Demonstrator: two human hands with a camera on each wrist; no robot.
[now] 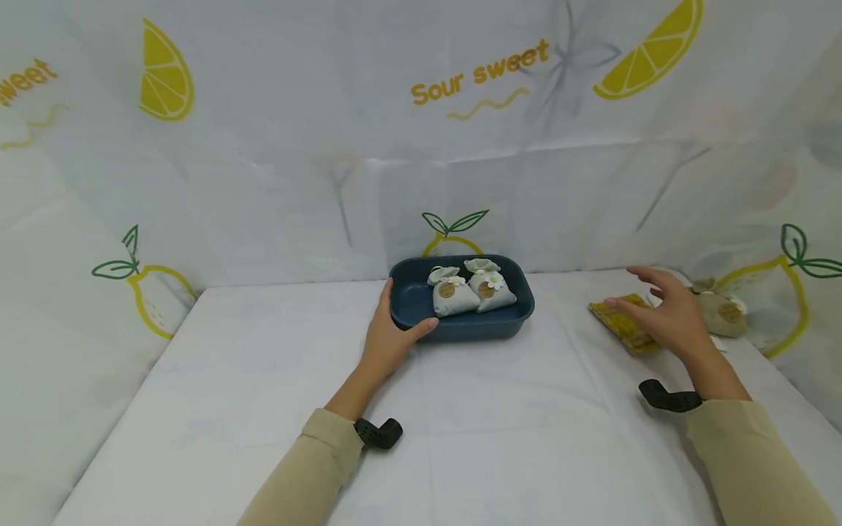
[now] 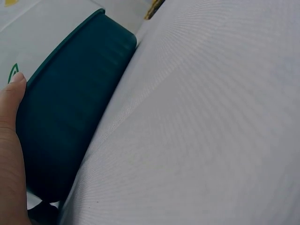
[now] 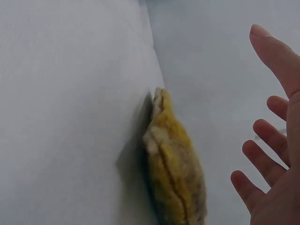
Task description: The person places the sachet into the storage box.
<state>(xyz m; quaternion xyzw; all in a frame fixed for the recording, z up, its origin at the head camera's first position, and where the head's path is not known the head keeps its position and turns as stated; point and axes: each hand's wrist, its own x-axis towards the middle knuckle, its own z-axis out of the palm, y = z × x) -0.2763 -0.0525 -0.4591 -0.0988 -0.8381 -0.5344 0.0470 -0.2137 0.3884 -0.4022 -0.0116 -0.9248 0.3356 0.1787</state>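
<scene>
My left hand holds the left end of a dark blue plastic tub, its thumb lying over the front rim. In the left wrist view that thumb touches the tub's rim. Two small pale drawstring sachets with white flowers and round tan labels lie inside the tub. At the right, my right hand hovers over a flat yellow cloth pouch with its fingers spread. The right wrist view shows the fuzzy yellow pouch apart from the fingers, and nothing in the hand.
Behind the right hand, a beige drawstring sachet stands at the table's right edge, partly hidden. A white cloth covers the table. A lemon-printed sheet hangs directly behind the tub and along both sides.
</scene>
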